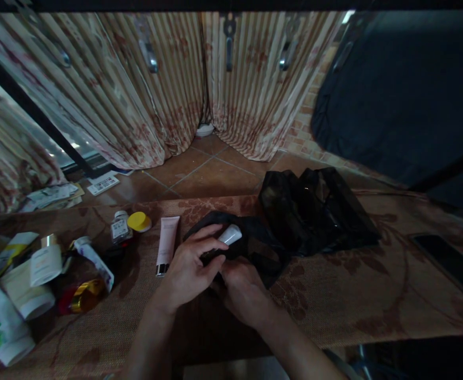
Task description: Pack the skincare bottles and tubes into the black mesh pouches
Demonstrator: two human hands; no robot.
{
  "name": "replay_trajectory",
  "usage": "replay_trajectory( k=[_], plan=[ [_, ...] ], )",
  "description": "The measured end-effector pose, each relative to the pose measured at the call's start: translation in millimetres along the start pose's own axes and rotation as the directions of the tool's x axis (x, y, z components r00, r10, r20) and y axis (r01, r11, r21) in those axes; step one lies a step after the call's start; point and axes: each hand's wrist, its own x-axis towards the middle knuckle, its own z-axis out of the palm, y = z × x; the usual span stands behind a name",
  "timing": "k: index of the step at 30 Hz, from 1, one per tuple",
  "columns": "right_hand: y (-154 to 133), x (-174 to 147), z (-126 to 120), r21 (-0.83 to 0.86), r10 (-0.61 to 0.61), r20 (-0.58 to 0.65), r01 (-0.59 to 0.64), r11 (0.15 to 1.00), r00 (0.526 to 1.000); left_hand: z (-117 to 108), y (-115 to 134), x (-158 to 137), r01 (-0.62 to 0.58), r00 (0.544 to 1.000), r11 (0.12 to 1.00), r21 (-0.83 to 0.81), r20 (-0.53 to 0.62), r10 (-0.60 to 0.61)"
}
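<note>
My left hand (194, 264) is closed around the lower end of a small whitish tube (231, 235), whose rounded wide end sticks out past the fingers. Beneath it lies a soft black bag (263, 243), crumpled on the cloth. My right hand (243, 290) is curled at the bag's near edge, fingers bent inward and partly hidden; they appear to grip the dark material. Just left of my left hand, a pink squeeze tube (167, 243) with a silver cap rests flat.
Several tubes and bottles crowd the left, including a white-and-green tube (2, 322), a cream bottle (46, 264) and a red-and-gold jar (82, 297). A yellow-lidded jar (139, 221) stands behind. A black glossy bag (318, 211) and a phone (451, 264) lie right.
</note>
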Motion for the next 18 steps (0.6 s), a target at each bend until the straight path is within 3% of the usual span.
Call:
replay_trajectory(
  k=[2,4,7,9,11,15,18],
  plan=[
    [-1.6,-1.1,-1.8,0.005,0.001,-0.013,-0.001,1.000,1.000,-1.7,4.4,-0.3,-0.012,0.997,0.996,-0.093,-0.082,0.005],
    [-3.7,-2.8,-4.5,0.027,0.005,-0.019,-0.005,1.000,1.000,-3.5,7.1,-0.1,-0.032,0.971,0.982,-0.188,-0.239,-0.014],
    [-6.0,-5.1,-7.9,0.093,-0.026,-0.026,0.029,0.995,0.999,-5.8,3.6,1.6,-0.028,0.867,0.954,-0.299,-0.482,-0.126],
    [-6.2,-6.0,-8.8,0.127,-0.066,-0.033,0.070,0.989,0.997,-7.0,-2.7,2.9,0.027,0.813,0.933,-0.358,-0.536,-0.229],
    [-5.5,-6.1,-8.6,0.140,-0.102,-0.034,0.106,0.985,0.994,-7.4,-8.7,3.7,0.099,0.826,0.924,-0.369,-0.488,-0.283],
    [-0.9,-3.4,-7.5,0.069,-0.150,-0.047,0.153,0.986,0.988,-3.6,-13.2,2.8,0.214,0.916,0.929,-0.302,-0.267,-0.298],
    [5.3,0.1,-7.7,-0.015,-0.185,-0.052,0.184,0.983,0.981,2.0,-14.6,2.1,0.250,0.937,0.936,-0.249,-0.182,-0.299]
  ],
)
